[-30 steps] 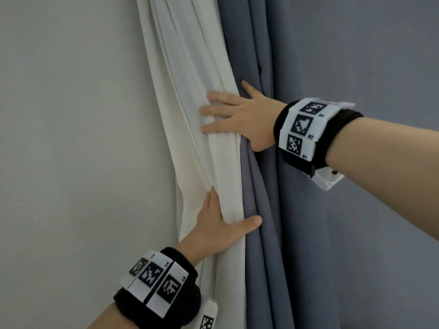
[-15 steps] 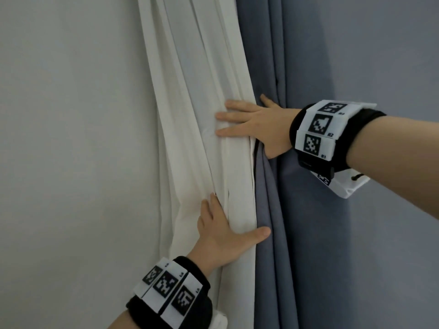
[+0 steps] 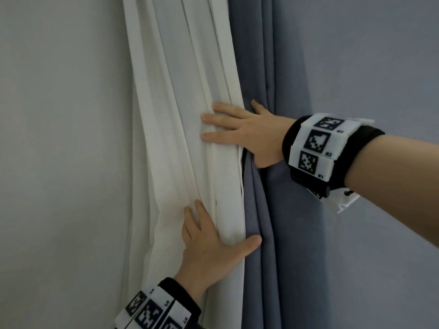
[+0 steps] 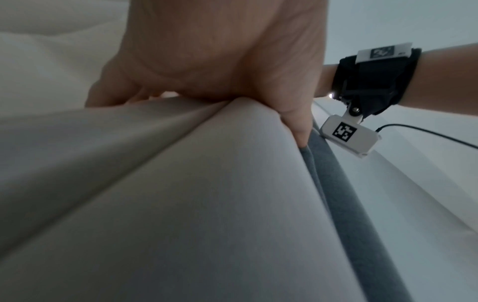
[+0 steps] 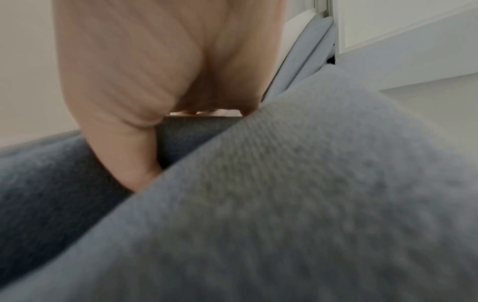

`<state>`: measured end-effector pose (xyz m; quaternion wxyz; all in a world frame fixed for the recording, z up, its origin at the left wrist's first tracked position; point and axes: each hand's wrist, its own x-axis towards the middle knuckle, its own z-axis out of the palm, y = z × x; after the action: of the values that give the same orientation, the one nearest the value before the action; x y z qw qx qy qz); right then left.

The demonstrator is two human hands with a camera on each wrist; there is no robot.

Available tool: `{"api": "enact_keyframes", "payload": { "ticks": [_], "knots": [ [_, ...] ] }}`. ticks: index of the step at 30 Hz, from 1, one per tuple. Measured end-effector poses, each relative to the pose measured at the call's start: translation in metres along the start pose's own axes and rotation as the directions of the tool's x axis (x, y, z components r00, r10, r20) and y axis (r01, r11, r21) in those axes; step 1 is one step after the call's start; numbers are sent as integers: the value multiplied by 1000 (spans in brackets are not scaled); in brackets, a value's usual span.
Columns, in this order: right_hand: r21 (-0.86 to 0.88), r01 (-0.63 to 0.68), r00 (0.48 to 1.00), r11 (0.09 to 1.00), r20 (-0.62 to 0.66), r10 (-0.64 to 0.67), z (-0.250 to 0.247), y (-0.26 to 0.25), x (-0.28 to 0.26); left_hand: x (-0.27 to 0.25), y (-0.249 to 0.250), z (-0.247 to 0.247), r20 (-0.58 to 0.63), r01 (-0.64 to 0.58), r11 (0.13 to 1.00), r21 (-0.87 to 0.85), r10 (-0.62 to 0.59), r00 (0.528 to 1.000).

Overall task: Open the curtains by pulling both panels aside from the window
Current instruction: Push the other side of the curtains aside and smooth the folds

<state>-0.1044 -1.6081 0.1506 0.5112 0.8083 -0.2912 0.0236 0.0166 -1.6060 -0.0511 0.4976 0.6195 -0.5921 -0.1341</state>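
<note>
In the head view a white curtain [image 3: 180, 115] hangs bunched in folds, and a blue curtain [image 3: 273, 67] hangs against its right edge. My right hand [image 3: 230, 117] lies flat on the white folds with straight fingers, its thumb up against the blue cloth. Lower down, my left hand [image 3: 213, 236] holds the white panel's edge fold, fingers tucked into a crease and thumb across the edge. The left wrist view shows that fold [image 4: 181, 204] pinched between thumb and fingers of the left hand [image 4: 207, 87]. In the right wrist view the thumb [image 5: 134, 163] sinks into blue fabric [image 5: 284, 204].
A plain pale wall [image 3: 59, 162] fills the left. To the right is a flat bluish-grey surface [image 3: 380, 67]; I cannot tell whether it is wall or cloth. A white frame edge [image 5: 388, 30] shows beyond the blue folds. A thin black cable [image 4: 426, 132] trails from my right wrist.
Both hands keep their places on the white curtain. The bundle and hands drift slightly sideways in the picture, and more of my left fingers show on the fold.
</note>
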Motion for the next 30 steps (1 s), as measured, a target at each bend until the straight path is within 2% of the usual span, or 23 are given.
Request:
{"api": "enact_keyframes", "payload": {
  "ticks": [5,11,17,24,28,30],
  "knots": [
    [8,-7,1000,1000,15,7,6,7,2,7,3,6,-31,-7,1000,-4,7,999],
    [26,-61,996,998,60,59,36,31,7,29,7,19,31,-27,999,34,26,999],
    [61,-105,987,993,126,96,65,47,22,52,14,37,37,-8,997,76,5,999],
    [54,-130,981,990,155,120,65,41,25,50,19,32,111,18,996,84,-27,994],
    [-3,-126,990,992,55,126,58,25,14,44,11,24,132,14,997,75,-24,991],
    [73,-179,979,981,-90,185,57,16,-1,38,9,20,134,4,999,49,-10,991]
  ]
}}
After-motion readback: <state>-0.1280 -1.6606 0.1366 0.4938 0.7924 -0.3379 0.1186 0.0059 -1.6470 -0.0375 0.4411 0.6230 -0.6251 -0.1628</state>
